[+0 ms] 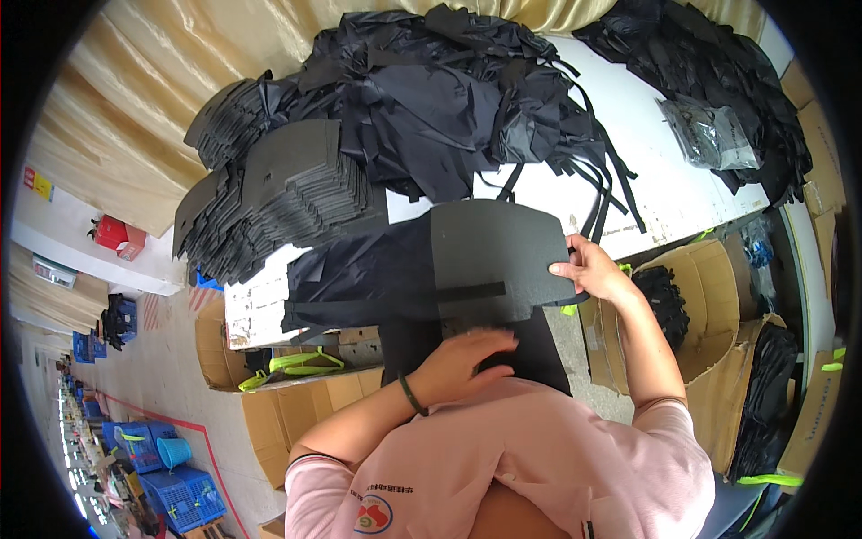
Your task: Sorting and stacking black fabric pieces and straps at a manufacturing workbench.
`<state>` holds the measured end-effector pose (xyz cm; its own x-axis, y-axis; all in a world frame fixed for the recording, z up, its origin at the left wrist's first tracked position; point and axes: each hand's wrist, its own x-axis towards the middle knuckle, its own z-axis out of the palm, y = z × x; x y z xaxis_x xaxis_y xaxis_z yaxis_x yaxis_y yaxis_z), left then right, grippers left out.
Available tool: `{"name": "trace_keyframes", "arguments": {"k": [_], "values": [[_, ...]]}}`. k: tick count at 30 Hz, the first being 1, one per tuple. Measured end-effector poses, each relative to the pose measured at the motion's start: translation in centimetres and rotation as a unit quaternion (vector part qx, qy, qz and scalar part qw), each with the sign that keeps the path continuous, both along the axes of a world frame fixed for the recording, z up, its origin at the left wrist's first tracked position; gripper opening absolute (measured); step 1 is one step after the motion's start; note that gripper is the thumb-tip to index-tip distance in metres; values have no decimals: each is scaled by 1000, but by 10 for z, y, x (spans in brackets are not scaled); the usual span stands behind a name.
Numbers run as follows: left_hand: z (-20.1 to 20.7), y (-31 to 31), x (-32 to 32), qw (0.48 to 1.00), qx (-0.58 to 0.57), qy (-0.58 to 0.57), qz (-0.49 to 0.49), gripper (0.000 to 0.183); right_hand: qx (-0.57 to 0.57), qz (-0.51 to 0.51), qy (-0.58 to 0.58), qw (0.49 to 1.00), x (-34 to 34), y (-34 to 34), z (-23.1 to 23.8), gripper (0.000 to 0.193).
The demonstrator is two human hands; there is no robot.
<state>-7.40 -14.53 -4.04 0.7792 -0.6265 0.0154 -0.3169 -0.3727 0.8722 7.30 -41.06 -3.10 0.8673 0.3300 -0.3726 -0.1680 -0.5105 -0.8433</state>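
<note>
A dark grey stiff panel (498, 242) with rounded corners lies over the front edge of the white table, toward my lap. My right hand (588, 269) pinches its right edge, thumb on top. Black thin fabric (359, 274) stretches to the left from the panel, and a black strap (476, 292) crosses the panel's lower part. My left hand (458, 364) is just below the panel's near edge, over black cloth on my lap; its fingers are stretched out, a little blurred, and nothing shows in them.
Stacks of grey panels (301, 180) stand on the table (628, 117) at left. Piled black fabric pieces (422, 108) with loose straps lie behind. More fabric and a clear plastic bag (709, 135) lie at right. Cardboard boxes (709, 278) flank me below; blue crates (184, 494) stand on the floor.
</note>
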Motion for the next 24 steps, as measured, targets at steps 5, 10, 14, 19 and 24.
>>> {"name": "trace_keyframes", "arguments": {"k": [5, 10, 14, 19, 24], "values": [[-10, -8, 37, 920, 255, -283, 94, 94, -159, 12, -234, 959, 59, 16, 23, 36], [-24, -14, 32, 903, 319, -277, 80, 98, -139, 121, -411, 893, 149, 115, 6, 33], [-28, -16, 35, 908, 307, -271, 85, 97, -231, 139, -428, 862, 198, 178, -10, 37], [-12, 5, 43, 974, 107, -170, 108, 90, -172, 80, -441, 877, 207, 200, -9, 25], [26, 83, 92, 813, -433, 136, 365, 62, 37, 185, -620, 762, 99, 204, 47, 16]]}}
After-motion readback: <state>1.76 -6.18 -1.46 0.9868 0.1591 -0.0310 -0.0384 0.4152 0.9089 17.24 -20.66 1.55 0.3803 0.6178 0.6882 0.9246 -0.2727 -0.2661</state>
